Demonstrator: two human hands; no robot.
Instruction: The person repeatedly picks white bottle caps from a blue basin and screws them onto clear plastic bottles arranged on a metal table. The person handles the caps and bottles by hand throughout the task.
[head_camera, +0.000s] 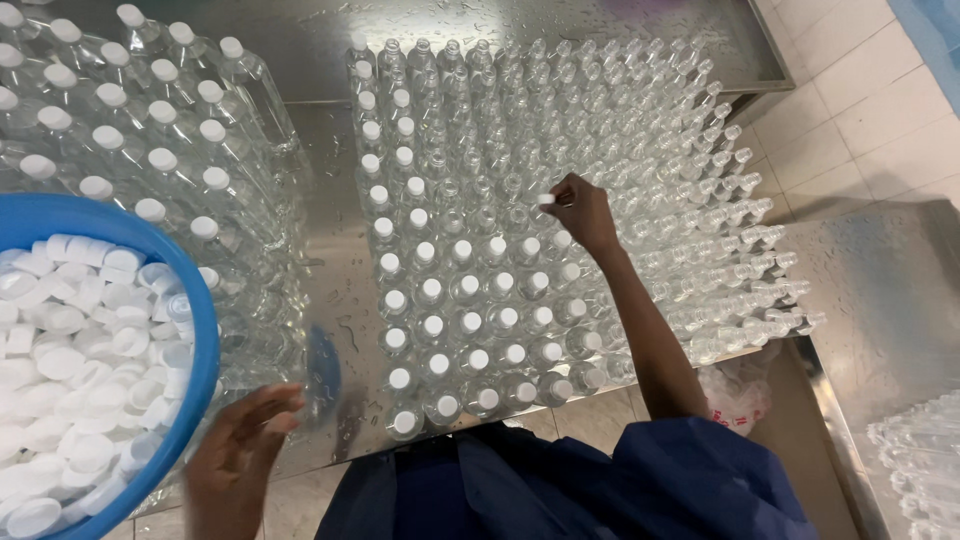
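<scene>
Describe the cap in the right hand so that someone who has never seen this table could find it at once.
Start at the steel table and its big block of clear plastic bottles. Near the middle of that block, the right hand reaches in from the lower edge. The white cap sits pinched at its fingertips, above open bottle necks, unlike the caps already seated on the bottles nearer the person.

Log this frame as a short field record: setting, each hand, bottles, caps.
setting: wet steel table beside a tiled floor
right hand: holds a white cap over the clear bottles
left hand: open, blurred, beside the blue basin, holding nothing visible
capped bottles: near rows and left columns of the block
larger capped bottles: grouped at left
loose caps: white, heaped in the basin
</scene>
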